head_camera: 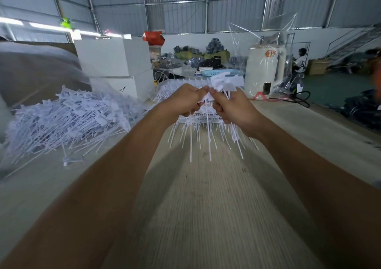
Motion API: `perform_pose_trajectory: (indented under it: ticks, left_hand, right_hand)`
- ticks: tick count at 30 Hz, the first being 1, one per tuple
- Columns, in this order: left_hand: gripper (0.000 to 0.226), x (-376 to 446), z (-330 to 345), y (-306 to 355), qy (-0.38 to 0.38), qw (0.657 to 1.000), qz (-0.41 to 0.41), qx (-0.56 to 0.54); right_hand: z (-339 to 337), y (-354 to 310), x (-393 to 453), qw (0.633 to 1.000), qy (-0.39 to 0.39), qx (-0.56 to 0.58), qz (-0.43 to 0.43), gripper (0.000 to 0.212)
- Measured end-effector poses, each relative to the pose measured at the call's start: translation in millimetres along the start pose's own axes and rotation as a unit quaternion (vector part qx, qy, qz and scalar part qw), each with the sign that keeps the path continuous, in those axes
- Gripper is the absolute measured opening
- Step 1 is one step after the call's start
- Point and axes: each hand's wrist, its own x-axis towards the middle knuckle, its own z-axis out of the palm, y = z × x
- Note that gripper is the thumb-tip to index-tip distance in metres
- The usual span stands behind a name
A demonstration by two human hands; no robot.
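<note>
Forearms reach over the counter (206, 207), left hand (185, 100) and right hand (234, 111) pinching the tie rack (198, 118) at 12 o'clock: twist close to the pinch, so ties snap cleanly.

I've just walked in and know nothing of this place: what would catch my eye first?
In the middle, the left hand and the right hand grip a white plastic frame of thin tag ties, whose long pins hang down over the pale wooden table. To the left, a big heap of loose white plastic ties lies on that table.
</note>
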Motion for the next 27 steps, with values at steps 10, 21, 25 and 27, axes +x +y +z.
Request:
perform_pose_trajectory:
  ticks: [10,21,25,27]
  left_hand:
    - [0.047,1.6,-6.2,-5.0,-0.076,0.987,-0.093,-0.104]
    - [0.036,2.3,-3.4,-12.7,-0.102,0.980,-0.121,-0.119]
    - [0.035,4.0,-1.6,-8.6,-0.064,0.987,-0.119,-0.083]
    - [0.035,4.3,0.1,-6.1,-0.044,0.991,-0.114,-0.046]
  right_hand:
    - [0.3,-3.5,4.8,0.962,-0.003,-0.237,-0.137,0.016]
    - [-2.9,5.1,6.2,0.927,-0.039,-0.329,-0.178,0.029]
    - [-2.0,7.7,7.6,0.938,-0.013,-0.312,-0.148,0.030]
    - [-2.8,9.8,7.6,0.936,-0.003,-0.323,-0.138,0.031]
